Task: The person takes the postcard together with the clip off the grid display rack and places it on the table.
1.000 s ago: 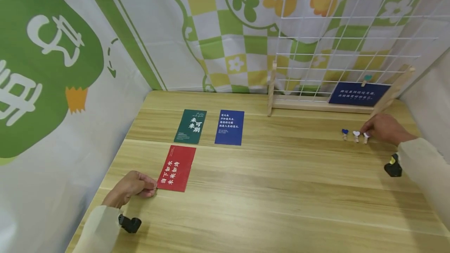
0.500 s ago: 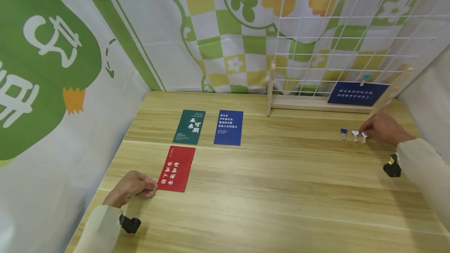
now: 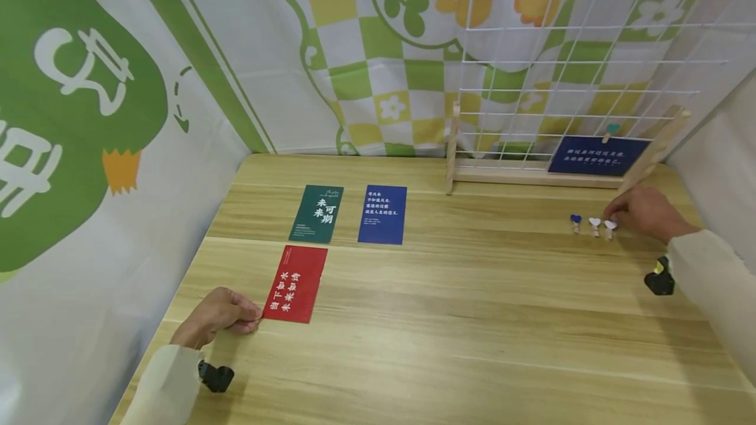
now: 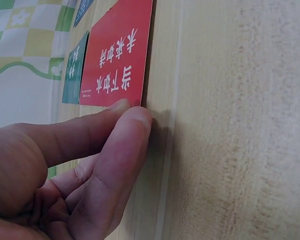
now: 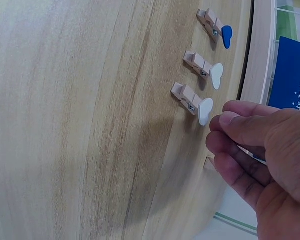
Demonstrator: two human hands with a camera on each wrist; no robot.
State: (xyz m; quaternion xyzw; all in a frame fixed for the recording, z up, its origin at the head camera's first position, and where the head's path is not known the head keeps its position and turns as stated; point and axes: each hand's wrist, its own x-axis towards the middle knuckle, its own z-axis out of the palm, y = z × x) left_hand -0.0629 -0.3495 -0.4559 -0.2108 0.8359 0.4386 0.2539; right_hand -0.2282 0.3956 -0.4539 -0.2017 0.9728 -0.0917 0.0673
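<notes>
At the left, my left hand [image 3: 218, 317] pinches the lower left corner of a red card [image 3: 295, 284] between thumb and fingertips; the card lies on the wooden table. In the right wrist view, my right hand [image 5: 262, 150] has loosely curled fingers with nothing visible between them. Just beside its fingertips lies a clothespin with a white heart [image 5: 187, 97]. A second white-heart clothespin [image 5: 197, 64] and a blue-heart clothespin [image 5: 210, 24] lie in a row with it. A green card [image 3: 316, 215] and a blue card [image 3: 382, 215] lie flat beyond the red one.
A white wire grid in a wooden stand [image 3: 531, 177] stands at the back right. On it hangs a navy card [image 3: 598, 156], held by a teal-heart clothespin [image 3: 612, 130]. Patterned cloth [image 3: 390, 74] hangs behind the table [image 3: 449, 346].
My right hand has drawn slightly back from the nearest white-heart clothespin, which now shows whole. My left hand stays at the red card's corner. The head view has shifted slightly.
</notes>
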